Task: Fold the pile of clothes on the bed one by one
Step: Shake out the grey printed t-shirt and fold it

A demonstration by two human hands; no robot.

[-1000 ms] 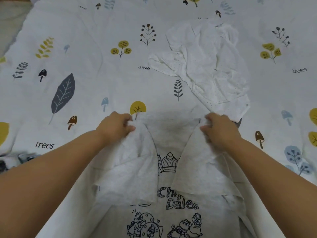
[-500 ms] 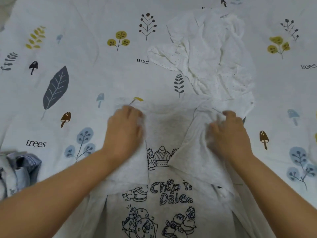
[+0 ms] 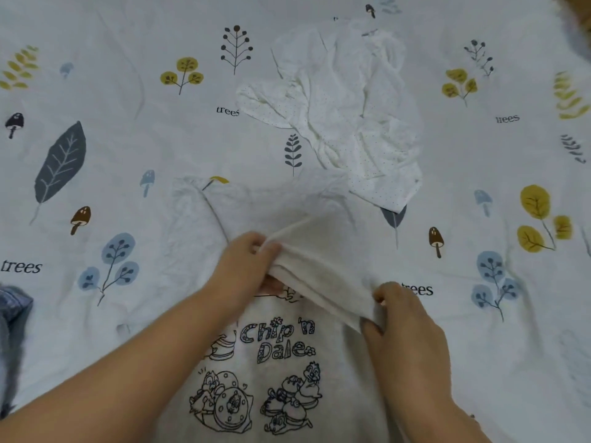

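A light grey shirt (image 3: 319, 372) with a black "Chip 'n Dale" cartoon print lies spread on the bed in front of me. My left hand (image 3: 246, 270) grips the upper end of a bunched fold of the shirt near its middle. My right hand (image 3: 403, 318) pinches the same fold lower and to the right. The fold is lifted between both hands, above the print. A crumpled white dotted garment (image 3: 348, 116) lies farther back, right of centre.
The bed sheet (image 3: 128, 139) is white with printed leaves, trees and mushrooms. A blue denim garment (image 3: 12, 318) shows at the left edge.
Both hands moved from the shirt's upper corners toward me and to the centre. They now hold one bunched fold together, with the top part of the shirt drawn down.
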